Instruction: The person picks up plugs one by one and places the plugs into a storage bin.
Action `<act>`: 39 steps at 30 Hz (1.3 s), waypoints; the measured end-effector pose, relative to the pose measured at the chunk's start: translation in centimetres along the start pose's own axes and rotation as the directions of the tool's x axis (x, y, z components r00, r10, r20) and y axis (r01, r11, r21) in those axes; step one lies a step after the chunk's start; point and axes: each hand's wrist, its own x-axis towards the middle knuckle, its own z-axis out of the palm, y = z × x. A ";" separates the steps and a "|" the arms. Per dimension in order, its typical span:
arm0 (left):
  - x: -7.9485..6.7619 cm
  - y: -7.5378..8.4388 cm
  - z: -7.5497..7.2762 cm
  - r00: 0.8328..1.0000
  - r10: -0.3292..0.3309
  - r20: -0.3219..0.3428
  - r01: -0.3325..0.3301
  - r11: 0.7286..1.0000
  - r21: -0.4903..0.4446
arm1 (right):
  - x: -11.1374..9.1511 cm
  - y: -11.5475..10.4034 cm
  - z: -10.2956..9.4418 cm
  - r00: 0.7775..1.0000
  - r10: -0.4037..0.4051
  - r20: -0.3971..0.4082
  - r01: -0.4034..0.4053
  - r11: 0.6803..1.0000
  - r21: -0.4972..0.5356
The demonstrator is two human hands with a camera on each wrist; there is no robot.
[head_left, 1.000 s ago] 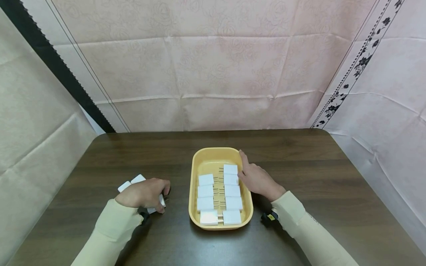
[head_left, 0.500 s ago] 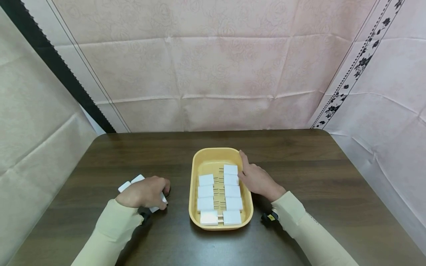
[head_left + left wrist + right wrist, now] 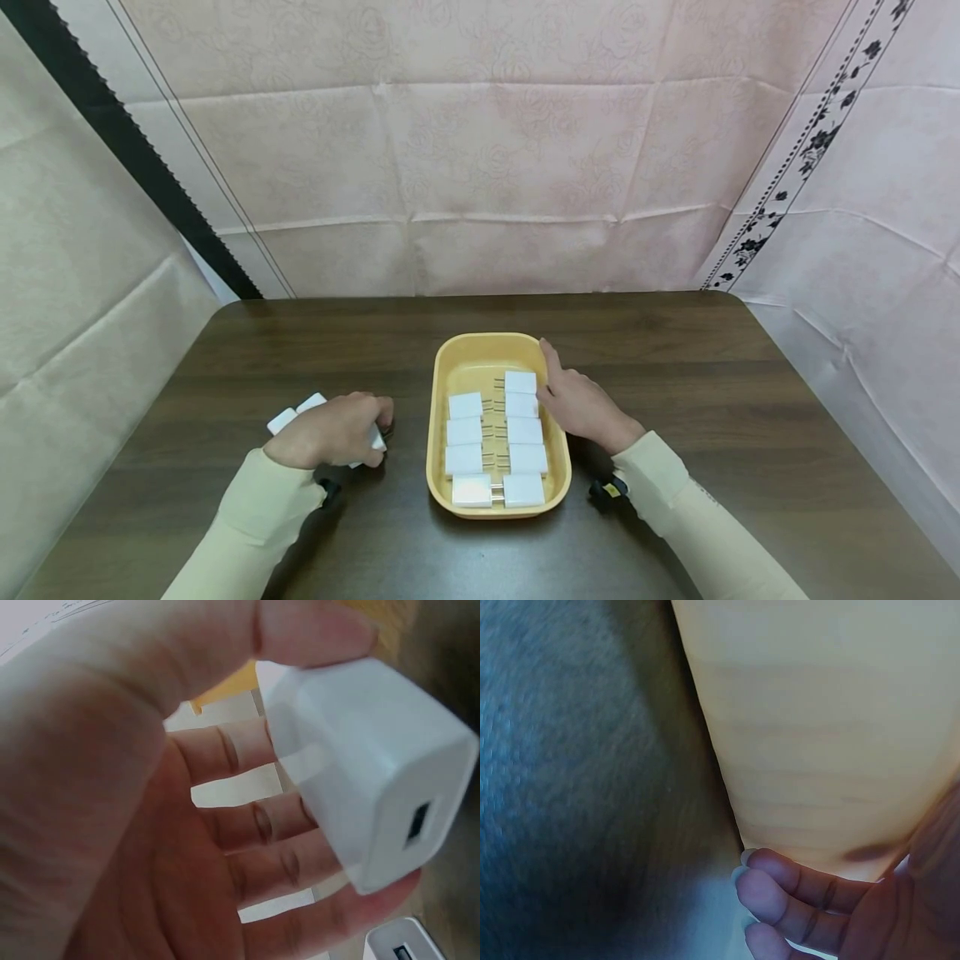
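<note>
My left hand point(image 3: 330, 429) holds a white USB charger point(image 3: 360, 765) just over the table, left of the tray. In the left wrist view the thumb presses one side of it and the fingers support the other; its USB port faces the camera. Two more white chargers point(image 3: 281, 421) lie behind that hand, partly hidden. A yellow tray point(image 3: 480, 354) holds two columns of white chargers point(image 3: 523, 430) with their metal prongs pointing inward. At the tray's right side, my right hand point(image 3: 581, 404) grips the rim, its fingertips point(image 3: 761, 894) against the outer wall.
The dark wood table point(image 3: 660, 350) carries the tray near its middle. Pale patterned cloth point(image 3: 480, 167) hangs behind the far edge, with more cloth on both sides. Dark wrist devices point(image 3: 609, 487) sit at the cuffs of the cream sleeves point(image 3: 697, 517).
My left hand has moved slightly right toward the tray, bringing the charger with it; its prongs are now mostly hidden. The right hand and the tray have stayed in place.
</note>
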 end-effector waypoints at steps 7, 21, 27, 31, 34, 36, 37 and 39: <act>0.1 0.2 -0.1 1.000 0.003 -0.001 -0.003 1.000 0.006 | 0.0 -0.1 0.1 1.000 0.002 0.001 -0.002 1.000 0.004; -0.2 0.4 -0.4 0.995 0.068 -0.079 -0.066 0.997 0.026 | 0.0 -0.1 0.1 1.000 -0.011 -0.012 0.010 1.000 -0.005; -0.3 0.6 -0.5 0.989 0.089 -0.121 -0.086 0.996 0.027 | 0.0 -0.1 0.1 1.000 0.005 -0.004 -0.005 1.000 0.001; -0.5 0.8 -0.5 0.982 0.115 -0.150 -0.113 0.993 0.022 | 0.1 -0.1 0.1 1.000 0.018 0.002 -0.018 1.000 0.015; -0.5 0.9 -0.5 0.978 0.128 -0.163 -0.125 0.992 0.031 | 0.0 -0.1 0.1 1.000 0.022 0.007 -0.022 1.000 0.022; -0.5 1.0 -0.5 0.979 0.125 -0.164 -0.120 0.992 0.036 | 0.0 -0.1 0.1 1.000 0.024 0.008 -0.025 0.999 0.020; -0.5 1.1 -0.6 0.979 0.121 -0.161 -0.117 0.993 0.035 | -0.1 -0.1 0.0 1.000 0.020 0.007 -0.020 1.000 0.017; -0.5 1.2 -0.7 0.981 0.115 -0.158 -0.110 0.993 0.038 | -0.1 -0.1 0.0 1.000 0.015 0.005 -0.015 1.000 0.010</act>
